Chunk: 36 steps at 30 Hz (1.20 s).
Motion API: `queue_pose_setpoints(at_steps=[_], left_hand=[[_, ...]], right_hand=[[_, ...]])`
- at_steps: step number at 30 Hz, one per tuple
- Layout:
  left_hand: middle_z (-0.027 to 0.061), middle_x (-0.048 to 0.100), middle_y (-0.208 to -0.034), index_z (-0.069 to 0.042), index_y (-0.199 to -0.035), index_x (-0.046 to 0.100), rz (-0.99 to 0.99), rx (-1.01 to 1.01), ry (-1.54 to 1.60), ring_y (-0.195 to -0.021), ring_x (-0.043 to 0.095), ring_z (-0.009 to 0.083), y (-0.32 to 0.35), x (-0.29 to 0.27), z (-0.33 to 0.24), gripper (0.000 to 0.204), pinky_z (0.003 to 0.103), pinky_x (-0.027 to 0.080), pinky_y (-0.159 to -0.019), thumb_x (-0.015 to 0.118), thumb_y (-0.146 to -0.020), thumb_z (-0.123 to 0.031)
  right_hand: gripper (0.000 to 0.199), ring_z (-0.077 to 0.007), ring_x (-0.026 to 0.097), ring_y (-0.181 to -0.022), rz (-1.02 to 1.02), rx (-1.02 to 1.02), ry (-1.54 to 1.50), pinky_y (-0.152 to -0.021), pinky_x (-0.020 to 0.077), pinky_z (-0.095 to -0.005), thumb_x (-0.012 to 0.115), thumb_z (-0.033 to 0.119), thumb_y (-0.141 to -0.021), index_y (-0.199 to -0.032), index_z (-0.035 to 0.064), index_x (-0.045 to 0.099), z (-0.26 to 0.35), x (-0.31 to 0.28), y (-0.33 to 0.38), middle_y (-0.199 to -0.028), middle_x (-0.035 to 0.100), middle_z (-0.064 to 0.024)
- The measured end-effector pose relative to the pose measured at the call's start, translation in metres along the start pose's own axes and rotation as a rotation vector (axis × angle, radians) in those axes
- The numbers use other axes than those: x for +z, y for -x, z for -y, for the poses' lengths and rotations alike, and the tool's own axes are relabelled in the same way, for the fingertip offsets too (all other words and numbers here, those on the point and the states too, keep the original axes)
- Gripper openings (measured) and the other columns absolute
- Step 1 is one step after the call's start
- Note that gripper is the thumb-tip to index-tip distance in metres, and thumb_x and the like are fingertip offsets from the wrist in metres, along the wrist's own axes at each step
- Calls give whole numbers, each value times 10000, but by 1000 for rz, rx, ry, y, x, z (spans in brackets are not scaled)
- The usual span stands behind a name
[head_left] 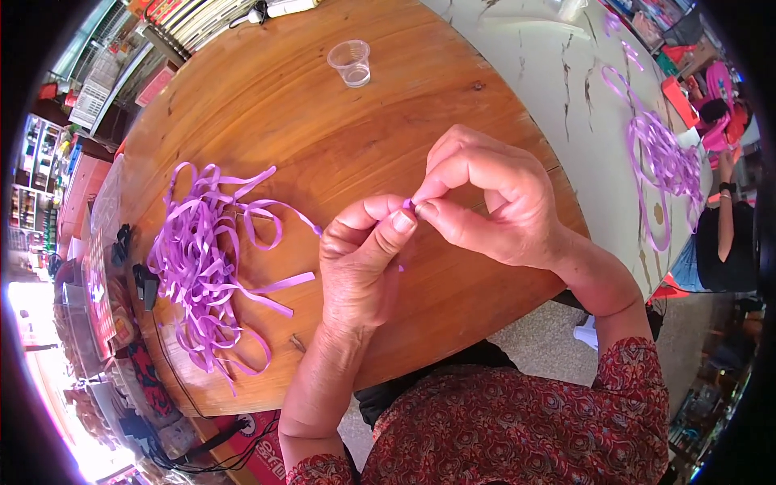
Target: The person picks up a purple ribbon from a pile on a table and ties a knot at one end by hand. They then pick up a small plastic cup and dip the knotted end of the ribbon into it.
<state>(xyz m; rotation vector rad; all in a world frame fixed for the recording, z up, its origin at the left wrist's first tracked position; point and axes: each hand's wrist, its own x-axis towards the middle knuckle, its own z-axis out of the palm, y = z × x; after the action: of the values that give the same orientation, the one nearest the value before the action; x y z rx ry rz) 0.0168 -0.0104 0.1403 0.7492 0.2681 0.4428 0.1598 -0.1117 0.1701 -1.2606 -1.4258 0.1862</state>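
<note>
Both hands meet above the wooden table, fingertips close together. My left hand (362,255) is closed, pinching a purple ribbon (305,221) between thumb and forefinger; a small purple bit shows at the tips. From behind this hand the ribbon runs left toward a loose heap of purple ribbon (198,259) on the table. My right hand (493,198) pinches at the same spot, its thumb and forefinger touching the ribbon's small purple end. Exactly how the ribbon is folded or knotted there is too small to tell.
A clear plastic cup (352,66) stands far on the wooden table (404,105). To the right, a marble-patterned table (550,81) bears another purple ribbon heap (667,158); another person (719,242) sits beside it. Black cables (174,364) and packed goods line the left edge.
</note>
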Motion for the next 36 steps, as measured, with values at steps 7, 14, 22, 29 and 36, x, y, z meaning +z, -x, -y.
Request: queue_pose_setpoints(at_steps=[7, 14, 22, 29, 36], left_hand=[[21, 629, -790, -15, -963, 644, -124, 103, -323, -593, 500, 74, 3, 6, -4, 147, 202, 431, -508, 658, -817, -15], [-61, 595, -747, -68, -927, 681, -156, 90, -421, -623, 462, 3, 4, 4, -8, 115, 157, 356, -502, 693, -814, -55], [-54, 591, -748, -52, -905, 661, -130, 129, -332, -628, 470, 5, 5, 3, -10, 83, 156, 357, -517, 672, -824, -40], [-45, 594, -737, -40, -902, 656, -142, 112, -341, -608, 462, 2, 5, 4, -11, 75, 151, 344, -518, 659, -829, -24], [-40, 605, -708, -35, -878, 660, -166, 138, -425, -561, 440, -6, 3, 8, -10, 44, 151, 332, -487, 651, -836, -26]], right_hand=[[65, -125, 541, -787, 5, 194, -189, -683, 430, -255, 614, -56, -796, -832, -11, 583, -4, -3, 4, -833, 578, -72], [49, -94, 538, -804, -14, 332, -351, -691, 450, -226, 566, -54, -846, -885, -25, 563, -2, -4, 5, -891, 565, -66], [55, -108, 551, -837, 41, 339, -273, -704, 461, -245, 583, -15, -858, -913, -21, 577, -3, -8, 4, -908, 574, -70], [395, -219, 571, -889, 63, -93, 197, -762, 467, -321, 734, 146, -738, -1094, 13, 627, -2, -10, -2, -982, 621, -95], [389, -178, 529, -768, 103, -281, 461, -686, 395, -316, 766, 176, -631, -1003, 87, 692, -10, -2, 3, -835, 596, 8]])
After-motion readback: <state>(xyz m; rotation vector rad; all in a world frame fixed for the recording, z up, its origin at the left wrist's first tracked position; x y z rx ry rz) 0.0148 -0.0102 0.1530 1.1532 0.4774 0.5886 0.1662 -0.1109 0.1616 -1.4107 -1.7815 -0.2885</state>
